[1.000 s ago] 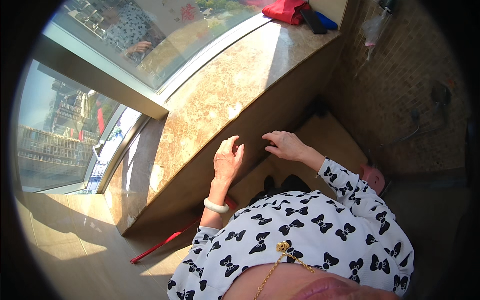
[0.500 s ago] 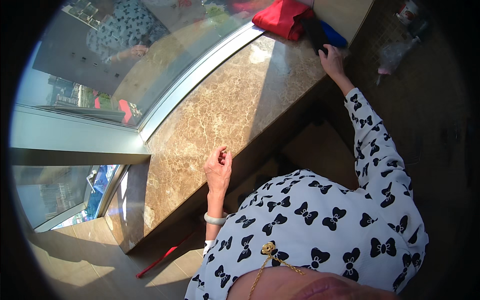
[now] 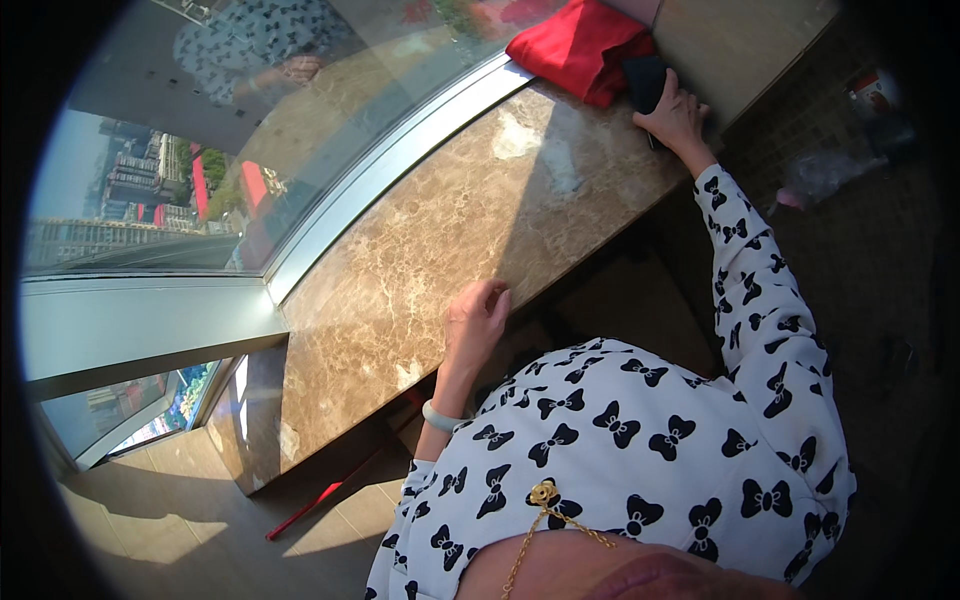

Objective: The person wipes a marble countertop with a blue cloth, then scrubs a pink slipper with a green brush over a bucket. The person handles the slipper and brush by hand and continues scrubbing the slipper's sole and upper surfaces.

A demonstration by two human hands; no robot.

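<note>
At the far end of the marble window ledge (image 3: pixel 420 240), my right hand (image 3: pixel 680 118) grips a flat black rectangular object (image 3: pixel 643 80), perhaps a phone. Its thumb lies on the near side and its fingers reach over the top, hiding part of the object. Touching that object's left side is a folded red cloth (image 3: pixel 578 50), partly in sunlight. My left hand (image 3: pixel 477 308) rests by the ledge's near edge with loosely curled fingers, and nothing shows in it. A pale bangle (image 3: pixel 440 418) circles the left wrist.
A curved window (image 3: pixel 150 220) with a white frame (image 3: pixel 390 160) bounds the ledge on the left. On the dark floor at right lie a clear plastic bag (image 3: pixel 825 178) and a red-and-white container (image 3: pixel 876 92). A red stick (image 3: pixel 305 510) lies below the ledge.
My right hand has shifted its grip over the black object, which now stands against the red cloth. The blue thing behind it is no longer visible. My left hand has moved right along the edge.
</note>
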